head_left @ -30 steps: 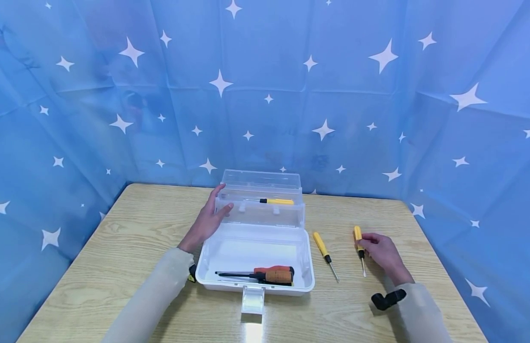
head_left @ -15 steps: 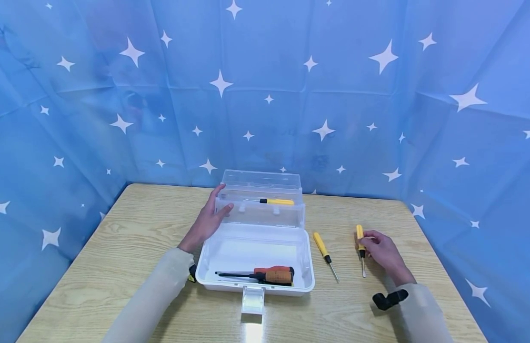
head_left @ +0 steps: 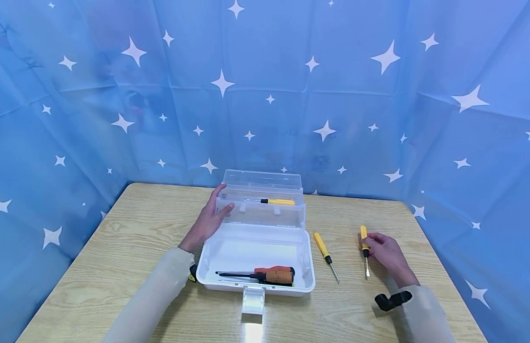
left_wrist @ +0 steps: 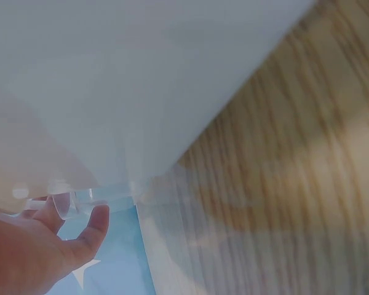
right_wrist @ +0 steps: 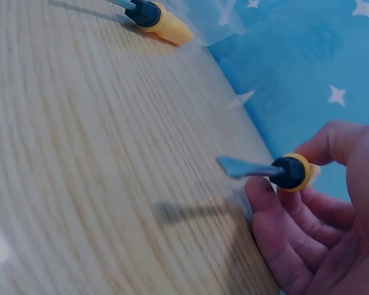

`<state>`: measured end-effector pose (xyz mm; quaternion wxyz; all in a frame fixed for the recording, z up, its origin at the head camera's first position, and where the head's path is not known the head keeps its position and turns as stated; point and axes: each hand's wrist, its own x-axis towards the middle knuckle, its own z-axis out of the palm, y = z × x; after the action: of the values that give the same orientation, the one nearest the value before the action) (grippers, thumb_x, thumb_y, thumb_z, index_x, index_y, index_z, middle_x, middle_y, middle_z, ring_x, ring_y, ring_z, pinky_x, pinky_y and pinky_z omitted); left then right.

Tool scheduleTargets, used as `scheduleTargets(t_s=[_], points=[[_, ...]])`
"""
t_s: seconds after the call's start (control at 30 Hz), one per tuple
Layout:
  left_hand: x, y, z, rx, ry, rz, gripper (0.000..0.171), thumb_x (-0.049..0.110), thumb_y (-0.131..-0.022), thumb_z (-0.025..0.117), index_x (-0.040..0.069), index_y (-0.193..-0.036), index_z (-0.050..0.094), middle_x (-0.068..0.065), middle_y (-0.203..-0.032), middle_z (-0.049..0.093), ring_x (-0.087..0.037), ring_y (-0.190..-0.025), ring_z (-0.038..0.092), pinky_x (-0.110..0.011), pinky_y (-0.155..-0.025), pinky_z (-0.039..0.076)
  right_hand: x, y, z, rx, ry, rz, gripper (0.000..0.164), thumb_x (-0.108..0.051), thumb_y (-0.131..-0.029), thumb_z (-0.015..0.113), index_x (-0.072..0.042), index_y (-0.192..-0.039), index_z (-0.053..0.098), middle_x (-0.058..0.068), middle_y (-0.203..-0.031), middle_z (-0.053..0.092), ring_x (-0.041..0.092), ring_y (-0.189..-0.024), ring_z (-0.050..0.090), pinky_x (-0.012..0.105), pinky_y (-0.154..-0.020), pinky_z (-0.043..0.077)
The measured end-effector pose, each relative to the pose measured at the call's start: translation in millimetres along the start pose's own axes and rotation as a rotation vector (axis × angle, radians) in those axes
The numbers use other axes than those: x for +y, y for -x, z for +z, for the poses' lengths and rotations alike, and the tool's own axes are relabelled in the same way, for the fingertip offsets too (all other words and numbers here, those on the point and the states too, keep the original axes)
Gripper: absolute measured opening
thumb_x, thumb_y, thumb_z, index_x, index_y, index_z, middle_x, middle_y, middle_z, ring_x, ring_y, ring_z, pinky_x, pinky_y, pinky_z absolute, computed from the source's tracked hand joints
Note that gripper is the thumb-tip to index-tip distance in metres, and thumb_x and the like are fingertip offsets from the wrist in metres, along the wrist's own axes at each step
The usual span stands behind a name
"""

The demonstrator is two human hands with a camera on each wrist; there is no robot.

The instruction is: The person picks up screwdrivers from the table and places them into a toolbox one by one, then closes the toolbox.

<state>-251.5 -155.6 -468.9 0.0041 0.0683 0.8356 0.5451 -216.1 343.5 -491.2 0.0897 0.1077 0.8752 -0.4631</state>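
My right hand (head_left: 386,252) pinches the yellow handle of a flat-blade screwdriver (head_left: 364,238) over the right of the table, its blade toward the front; the right wrist view shows the blade (right_wrist: 249,168) raised above the wood. My left hand (head_left: 207,220) grips the left edge of the clear lid (head_left: 260,214) of a white toolbox (head_left: 307,281), thumb in front, other fingers partly hidden behind. A yellow screwdriver (head_left: 276,201) lies in the lid section. Inside the box lie a red-handled screwdriver (head_left: 286,269) and a brown-handled screwdriver (head_left: 278,277).
Another yellow screwdriver (head_left: 320,244) lies on the wooden table (head_left: 132,228) between the box and my right hand. The box's latch (head_left: 253,301) hangs at its front. A blue star-patterned curtain (head_left: 265,95) stands behind and at both sides.
My right hand has drifted slightly right with the yellow screwdriver, whose shaft has turned a little. The left hand, the lid and the other screwdrivers stay in place.
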Motion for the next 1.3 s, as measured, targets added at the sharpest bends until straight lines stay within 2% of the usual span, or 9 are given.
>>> scheduleTargets(t_s=[0.07, 0.3, 0.5, 0.67, 0.73, 0.87, 1.0, 1.13, 1.3], points=[[-0.1, -0.3, 0.2, -0.001, -0.003, 0.004, 0.070, 0.054, -0.099, 0.051, 0.039, -0.156, 0.014, -0.004, -0.166, 0.012, -0.041, -0.140, 0.040, -0.066, -0.111, 0.029, 1, 0, -1, 0.000, -0.006, -0.002, 0.053, -0.031, -0.101, 0.053, 0.008, -0.137, 0.048, 0.011, -0.105, 0.060, 0.011, -0.080, 0.058, 0.024, -0.067, 0.055], [1.6, 0.9, 0.0, -0.003, 0.000, 0.004, 0.069, 0.053, -0.099, 0.051, 0.040, -0.156, 0.014, -0.004, -0.166, 0.011, -0.041, -0.141, 0.038, -0.067, -0.112, 0.026, 1, 0, -6, -0.019, -0.049, 0.007, 0.052, -0.028, -0.103, 0.049, 0.008, -0.139, 0.044, 0.009, -0.097, 0.061, 0.013, -0.074, 0.068, 0.026, -0.065, 0.055], [2.3, 0.4, -0.3, 0.003, -0.008, -0.003, 0.070, 0.055, -0.099, 0.051, 0.042, -0.156, 0.014, -0.003, -0.166, 0.012, -0.040, -0.138, 0.043, -0.066, -0.112, 0.028, -2, -1, -5, -0.021, -0.045, 0.006, 0.053, -0.029, -0.103, 0.048, 0.006, -0.142, 0.043, 0.007, -0.097, 0.063, 0.011, -0.074, 0.062, 0.024, -0.061, 0.050], [2.0, 0.1, -0.1, 0.002, -0.007, 0.002, 0.070, 0.056, -0.098, 0.052, 0.041, -0.156, 0.014, -0.002, -0.167, 0.010, -0.038, -0.147, 0.027, -0.066, -0.113, 0.024, -4, -3, -2, 0.008, -0.057, -0.047, 0.049, -0.026, -0.104, 0.047, 0.006, -0.141, 0.044, 0.009, -0.103, 0.063, 0.009, -0.072, 0.060, 0.024, -0.060, 0.050], [2.0, 0.3, -0.2, 0.002, -0.007, 0.001, 0.071, 0.056, -0.098, 0.052, 0.041, -0.156, 0.014, -0.002, -0.167, 0.010, -0.038, -0.148, 0.026, -0.067, -0.113, 0.023, -5, -3, -2, 0.012, -0.062, -0.056, 0.049, -0.025, -0.104, 0.046, 0.007, -0.141, 0.043, 0.011, -0.103, 0.063, 0.009, -0.072, 0.058, 0.025, -0.059, 0.050], [1.3, 0.5, -0.4, -0.001, -0.010, -0.003, 0.071, 0.056, -0.098, 0.051, 0.041, -0.156, 0.014, -0.003, -0.167, 0.010, -0.040, -0.144, 0.034, -0.067, -0.113, 0.025, -8, -3, -1, 0.001, -0.086, -0.040, 0.049, -0.027, -0.106, 0.043, 0.006, -0.143, 0.041, 0.012, -0.105, 0.062, 0.011, -0.072, 0.055, 0.026, -0.059, 0.049], [0.7, 0.5, -0.6, -0.005, -0.007, -0.002, 0.072, 0.056, -0.098, 0.051, 0.040, -0.157, 0.013, -0.004, -0.167, 0.010, -0.041, -0.142, 0.037, -0.067, -0.112, 0.025, -9, -3, -2, -0.006, -0.098, -0.024, 0.049, -0.028, -0.107, 0.042, 0.005, -0.144, 0.040, 0.012, -0.105, 0.062, 0.012, -0.073, 0.054, 0.027, -0.059, 0.048], [1.1, 0.9, -0.7, -0.005, -0.001, 0.001, 0.071, 0.056, -0.098, 0.052, 0.040, -0.156, 0.014, -0.004, -0.167, 0.010, -0.042, -0.142, 0.036, -0.067, -0.112, 0.024, -11, -4, -2, -0.005, -0.088, -0.026, 0.050, -0.030, -0.107, 0.042, 0.004, -0.144, 0.041, 0.012, -0.106, 0.062, 0.013, -0.074, 0.054, 0.027, -0.060, 0.048], [0.8, 1.2, -0.6, -0.004, 0.007, -0.001, 0.071, 0.056, -0.098, 0.052, 0.042, -0.156, 0.014, -0.002, -0.167, 0.010, -0.039, -0.147, 0.028, -0.067, -0.113, 0.022, -15, -4, -3, -0.003, -0.080, -0.048, 0.050, -0.030, -0.107, 0.042, 0.003, -0.145, 0.041, 0.015, -0.110, 0.062, 0.015, -0.075, 0.054, 0.028, -0.060, 0.048]])
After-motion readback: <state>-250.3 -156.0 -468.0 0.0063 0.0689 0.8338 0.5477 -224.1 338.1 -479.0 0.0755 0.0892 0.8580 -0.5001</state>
